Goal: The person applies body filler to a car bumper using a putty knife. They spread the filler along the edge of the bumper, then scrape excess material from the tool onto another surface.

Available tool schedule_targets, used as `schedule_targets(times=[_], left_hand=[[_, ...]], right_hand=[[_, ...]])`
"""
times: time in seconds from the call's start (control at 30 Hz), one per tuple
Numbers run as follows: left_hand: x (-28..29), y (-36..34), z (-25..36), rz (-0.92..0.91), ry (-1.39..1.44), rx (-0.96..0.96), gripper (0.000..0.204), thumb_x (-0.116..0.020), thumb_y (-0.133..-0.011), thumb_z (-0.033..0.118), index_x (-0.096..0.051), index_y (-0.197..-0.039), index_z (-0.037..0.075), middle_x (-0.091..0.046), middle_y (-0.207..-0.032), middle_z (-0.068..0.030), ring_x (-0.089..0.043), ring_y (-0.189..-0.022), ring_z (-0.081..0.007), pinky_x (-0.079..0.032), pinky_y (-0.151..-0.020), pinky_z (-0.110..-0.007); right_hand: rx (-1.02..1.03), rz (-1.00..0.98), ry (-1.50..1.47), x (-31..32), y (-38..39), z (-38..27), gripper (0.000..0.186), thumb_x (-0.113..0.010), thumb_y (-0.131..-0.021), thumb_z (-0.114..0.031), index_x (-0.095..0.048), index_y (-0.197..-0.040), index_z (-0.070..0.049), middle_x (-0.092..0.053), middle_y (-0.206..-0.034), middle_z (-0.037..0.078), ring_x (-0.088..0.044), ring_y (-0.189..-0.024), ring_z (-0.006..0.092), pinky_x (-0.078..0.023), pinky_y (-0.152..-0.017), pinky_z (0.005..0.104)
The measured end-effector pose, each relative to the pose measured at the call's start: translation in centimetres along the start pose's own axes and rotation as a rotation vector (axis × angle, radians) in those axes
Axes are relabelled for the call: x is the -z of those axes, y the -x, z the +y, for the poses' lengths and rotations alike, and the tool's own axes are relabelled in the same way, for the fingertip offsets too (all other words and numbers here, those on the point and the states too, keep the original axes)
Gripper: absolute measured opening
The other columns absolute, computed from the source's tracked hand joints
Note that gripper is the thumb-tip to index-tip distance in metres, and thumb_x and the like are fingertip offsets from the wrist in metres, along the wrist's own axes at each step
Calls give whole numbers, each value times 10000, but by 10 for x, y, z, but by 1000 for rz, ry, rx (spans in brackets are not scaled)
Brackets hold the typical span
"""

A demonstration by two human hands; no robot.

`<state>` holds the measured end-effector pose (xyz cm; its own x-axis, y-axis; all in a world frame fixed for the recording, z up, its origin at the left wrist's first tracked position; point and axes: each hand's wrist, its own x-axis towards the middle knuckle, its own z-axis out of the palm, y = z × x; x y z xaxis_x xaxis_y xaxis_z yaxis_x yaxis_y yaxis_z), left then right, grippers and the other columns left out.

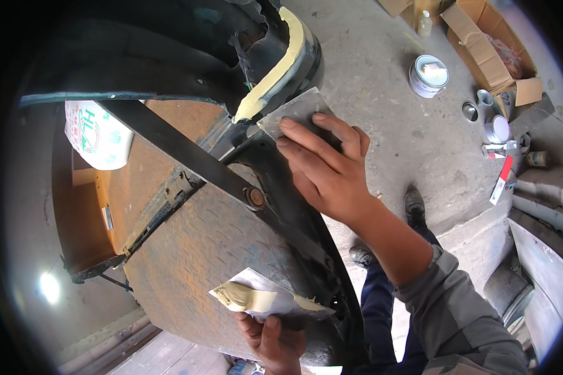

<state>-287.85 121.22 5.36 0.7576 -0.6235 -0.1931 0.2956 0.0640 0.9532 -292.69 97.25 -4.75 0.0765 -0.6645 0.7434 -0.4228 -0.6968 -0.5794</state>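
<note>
- Right hand (334, 159), centre of frame, grips a grey spreader (299, 104) near cream putty (274, 78).
- Left hand (274, 345), lower centre, pinches a putty-smeared plate (286, 302).

My right hand (331, 169) is forward, fingers (314, 144) extended, forearm (397, 244) slanting from lower right; left hand (276, 345) low, gripping.

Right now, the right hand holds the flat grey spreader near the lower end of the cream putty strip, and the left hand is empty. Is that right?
Not quite: the left hand is not empty. The head view shows it holding a flat plate with cream putty on it. The rest stands: the right hand holds the flat grey spreader near the putty strip's lower end.
</note>
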Motion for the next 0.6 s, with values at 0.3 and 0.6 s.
schedule_targets(times=[0.3, 0.6], left_hand=[[8, 2, -5, 23, -6, -13, 678, -528, -773, -6, -418, -1435, 89, -532, -1367, -125, -529, -1228, -313, -386, -1089, -475], [-4, 1, -4, -15, -14, 3, 711, -540, -767, 10, -383, -1457, 83, -497, -1400, -138, -495, -1264, -327, -372, -1101, -480]], right_hand=[[-67, 43, -77, -22, -4, 0, 302, -707, -746, -80, -709, -1045, -122, -629, -1277, -21, -484, -1164, 233, -306, -948, 355], [-31, -64, -69, -23, 9, -11, 235, -738, -722, -82, -725, -950, -136, -650, -1238, -65, -488, -1147, 198, -308, -901, 324]])
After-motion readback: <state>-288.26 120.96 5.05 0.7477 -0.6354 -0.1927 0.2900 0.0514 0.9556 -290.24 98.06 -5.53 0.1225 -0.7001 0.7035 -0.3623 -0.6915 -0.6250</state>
